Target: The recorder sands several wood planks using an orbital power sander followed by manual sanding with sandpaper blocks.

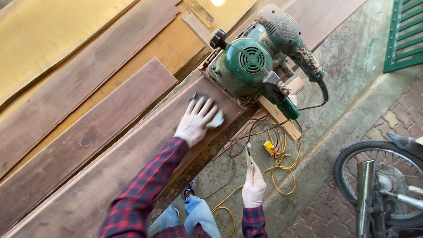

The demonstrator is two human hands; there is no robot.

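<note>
Brown plank (101,176): left hand (196,121) flat, fingers spread, pressing a pale cloth (216,118) beside the green saw (251,66). Right hand (254,187) hangs lower, closed around a thin tool (249,156).

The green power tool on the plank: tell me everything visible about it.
The green power tool is a dusty handheld machine with a round vented motor housing, a black knob at its front, and a grimy grey-black handle at its rear, from which a black cord trails. It sits on the far end of the long brown plank, tilted diagonally across it. No hand touches it; the left hand presses a small pad on the plank just beside it.
</note>
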